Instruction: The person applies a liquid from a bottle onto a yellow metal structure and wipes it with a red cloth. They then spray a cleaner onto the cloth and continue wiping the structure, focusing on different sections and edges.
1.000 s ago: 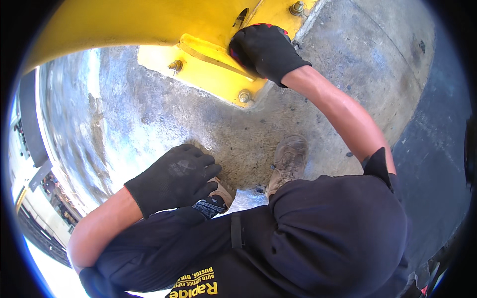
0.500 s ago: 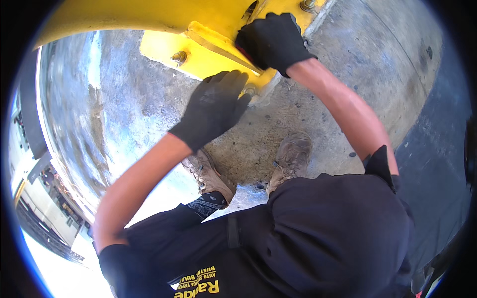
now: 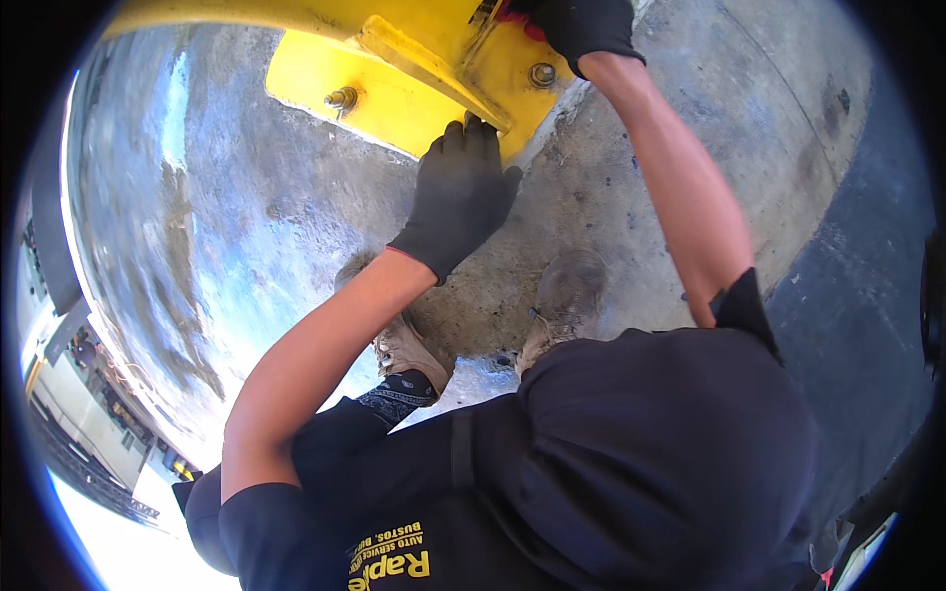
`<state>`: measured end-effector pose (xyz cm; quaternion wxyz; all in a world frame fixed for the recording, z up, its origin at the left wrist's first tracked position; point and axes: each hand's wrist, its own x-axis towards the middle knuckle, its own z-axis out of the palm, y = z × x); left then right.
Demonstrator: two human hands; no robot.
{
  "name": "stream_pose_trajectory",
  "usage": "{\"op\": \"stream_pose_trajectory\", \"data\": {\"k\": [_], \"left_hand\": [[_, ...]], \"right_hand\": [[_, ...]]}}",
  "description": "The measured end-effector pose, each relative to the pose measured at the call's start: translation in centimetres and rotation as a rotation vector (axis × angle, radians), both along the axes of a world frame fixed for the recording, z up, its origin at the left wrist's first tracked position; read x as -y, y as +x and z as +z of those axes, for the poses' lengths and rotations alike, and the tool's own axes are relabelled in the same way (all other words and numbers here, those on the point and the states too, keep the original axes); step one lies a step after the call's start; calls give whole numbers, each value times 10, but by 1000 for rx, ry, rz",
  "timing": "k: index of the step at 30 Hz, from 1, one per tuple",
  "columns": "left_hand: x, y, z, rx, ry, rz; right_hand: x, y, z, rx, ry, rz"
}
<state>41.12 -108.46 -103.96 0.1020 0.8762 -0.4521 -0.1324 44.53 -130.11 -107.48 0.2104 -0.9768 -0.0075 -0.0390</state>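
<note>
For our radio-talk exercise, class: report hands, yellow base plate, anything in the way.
Left hand open, fingers at near edge of yellow base plate. Right hand cut off at picture's top, grip unclear. Raised yellow rib between hands.

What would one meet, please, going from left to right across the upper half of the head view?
Pale streak on the concrete → bolt on the left part of the yellow plate → left gloved hand → right gloved hand → dark floor.
</note>
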Motion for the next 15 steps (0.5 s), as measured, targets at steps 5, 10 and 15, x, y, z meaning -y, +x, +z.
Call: {"op": "stream_pose_trajectory", "data": {"k": [5,10,15], "left_hand": [[-7,-1,0,-84,75,78],[5,-3,4,-79,47,37],[-1,-6,-5,-84,29,82]], "right_hand": [[-38,9,-12,1,-96,21],[62,48,-1,231,-42,-292],[-28,10,-12,-90,-186,-14]]}}
